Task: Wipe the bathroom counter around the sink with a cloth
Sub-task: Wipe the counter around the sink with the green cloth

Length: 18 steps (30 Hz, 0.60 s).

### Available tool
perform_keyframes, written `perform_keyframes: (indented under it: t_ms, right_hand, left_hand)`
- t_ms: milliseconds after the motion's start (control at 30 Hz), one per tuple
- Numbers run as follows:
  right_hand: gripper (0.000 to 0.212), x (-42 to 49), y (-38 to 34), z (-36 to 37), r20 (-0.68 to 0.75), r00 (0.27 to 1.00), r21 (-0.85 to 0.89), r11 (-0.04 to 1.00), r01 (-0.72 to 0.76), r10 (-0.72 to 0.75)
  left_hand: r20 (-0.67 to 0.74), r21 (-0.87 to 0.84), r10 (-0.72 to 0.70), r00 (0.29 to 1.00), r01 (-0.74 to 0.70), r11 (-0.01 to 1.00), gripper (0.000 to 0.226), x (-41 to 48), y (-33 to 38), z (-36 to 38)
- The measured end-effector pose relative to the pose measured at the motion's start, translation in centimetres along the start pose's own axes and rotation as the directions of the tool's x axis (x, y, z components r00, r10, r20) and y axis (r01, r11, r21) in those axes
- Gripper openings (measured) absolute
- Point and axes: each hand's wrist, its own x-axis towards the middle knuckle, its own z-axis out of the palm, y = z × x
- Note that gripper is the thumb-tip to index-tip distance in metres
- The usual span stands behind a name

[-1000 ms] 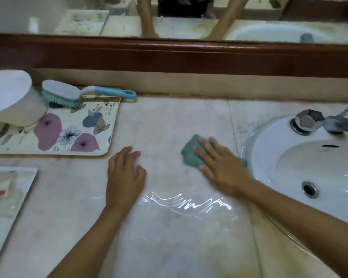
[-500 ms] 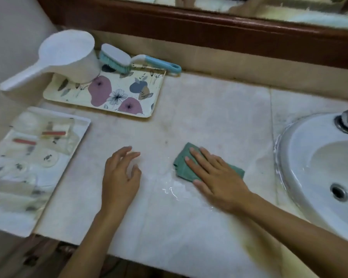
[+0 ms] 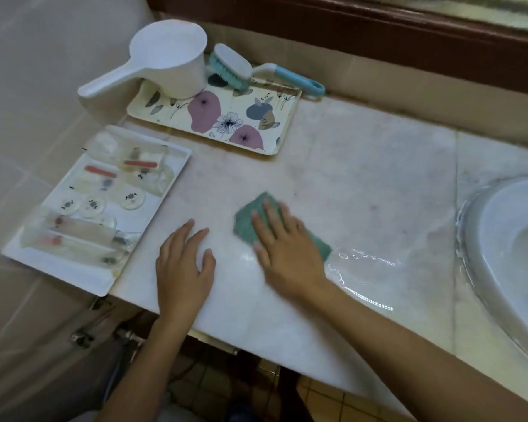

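Observation:
A green cloth (image 3: 248, 222) lies flat on the pale marble counter (image 3: 363, 178), left of the white sink (image 3: 500, 239). My right hand (image 3: 284, 251) presses down on the cloth with straight, spread fingers, covering most of it. My left hand (image 3: 183, 263) rests flat on the counter just left of the cloth, fingers straight, holding nothing. A wet, shiny streak (image 3: 366, 269) runs across the counter to the right of the cloth, toward the sink.
A floral tray (image 3: 226, 117) at the back left carries a white scoop (image 3: 165, 62) and a blue-handled brush (image 3: 256, 71). A white tray (image 3: 73, 269) of small packets sits at the counter's left end. The front edge is near my wrists.
My right hand has slid the cloth leftward, away from the sink and closer to my left hand, leaving a wet streak behind. The view has swung left and down.

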Motion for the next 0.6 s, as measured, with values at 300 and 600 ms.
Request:
perform_keyframes:
  t_ms: [300,600]
  right_hand:
    - [0.06,-3.1,12.9,-3.4,0.045,0.999,-0.083,0.996,-0.028,0.031]
    - [0.058,-4.2,0.9,-0.4,-0.021,0.997,0.034,0.997,-0.075,0.076]
  left_hand:
    - [-0.004,-0.011,-0.028,1.0,0.028,1.0,0.04,0.4,0.4,-0.1]
    - [-0.016,-0.106,-0.12,0.993,0.117,0.987,0.034,0.6,2.3,0.5]
